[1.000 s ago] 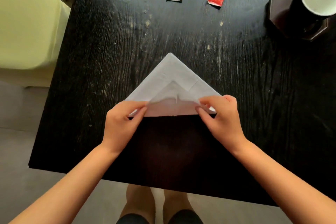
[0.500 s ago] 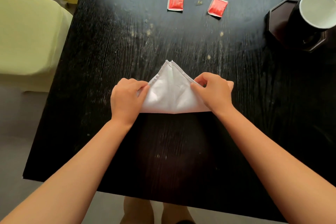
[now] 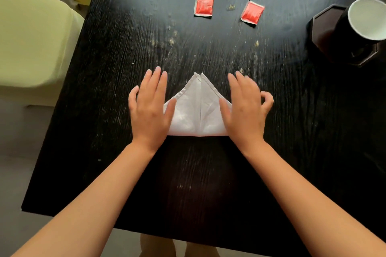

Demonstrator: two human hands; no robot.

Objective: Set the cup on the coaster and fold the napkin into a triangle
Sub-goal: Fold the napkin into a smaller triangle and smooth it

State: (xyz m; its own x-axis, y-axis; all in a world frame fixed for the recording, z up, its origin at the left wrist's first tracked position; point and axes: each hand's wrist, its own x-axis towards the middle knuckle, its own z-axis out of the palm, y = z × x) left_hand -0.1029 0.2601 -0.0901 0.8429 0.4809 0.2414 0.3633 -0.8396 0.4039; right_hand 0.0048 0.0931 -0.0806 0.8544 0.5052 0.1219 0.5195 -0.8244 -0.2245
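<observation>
White napkin [image 3: 196,108] lies folded in a triangle mid-table [image 3: 125,48]. We press its corners with left hand [image 3: 149,108] and right hand [image 3: 245,110], fingers flat and spread. Cup [image 3: 359,29] stands on coaster [image 3: 325,25], far right.

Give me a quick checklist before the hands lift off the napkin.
1. Cup on coaster: ok.
2. Napkin in triangle shape: ok.
3. Left hand and right hand flat on its side corners: ok.
4. Top layers aligned at the tip: not ok, slightly split.
5. Creases will hold once released: cannot tell.
6. Red packets away from napkin: ok.
</observation>
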